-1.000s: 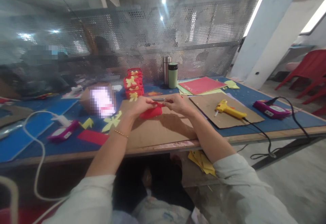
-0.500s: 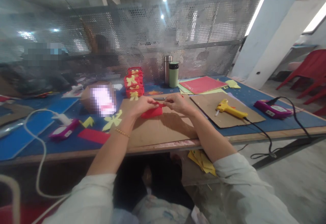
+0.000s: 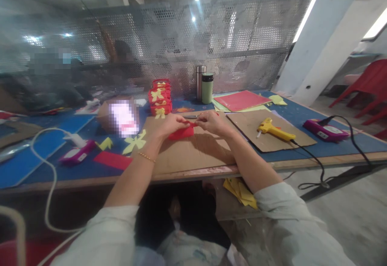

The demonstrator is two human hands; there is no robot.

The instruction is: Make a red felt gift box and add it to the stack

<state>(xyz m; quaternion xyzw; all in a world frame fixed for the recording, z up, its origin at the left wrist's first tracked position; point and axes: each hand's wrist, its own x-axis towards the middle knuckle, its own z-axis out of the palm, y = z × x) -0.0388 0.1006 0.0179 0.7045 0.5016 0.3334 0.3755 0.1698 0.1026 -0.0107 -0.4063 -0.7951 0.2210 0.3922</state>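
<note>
A piece of red paper [image 3: 182, 133] is held between both hands, just over a brown cardboard sheet [image 3: 193, 157]. My left hand [image 3: 173, 125] pinches its upper left part, and my right hand [image 3: 213, 122] grips its upper right edge with bent fingers. Beyond the fingertips lies a slim metal tool [image 3: 190, 117], partly hidden, perhaps scissors. Left of my left wrist are a yellow paper flower shape [image 3: 134, 142] and a flat red paper strip [image 3: 112, 160]. Red paper pieces with yellow bows [image 3: 160, 98] stand stacked behind my left hand.
A yellow glue gun [image 3: 276, 130] rests on a second cardboard [image 3: 242, 126] to the right. Purple power strips [image 3: 325, 130] with cords lie at both sides. A green bottle [image 3: 207, 90], a steel flask [image 3: 198, 81] and red paper sheets [image 3: 242, 100] stand or lie at the back.
The whole view has shifted very slightly. Both hands keep their hold on the red paper, with no clear movement.
</note>
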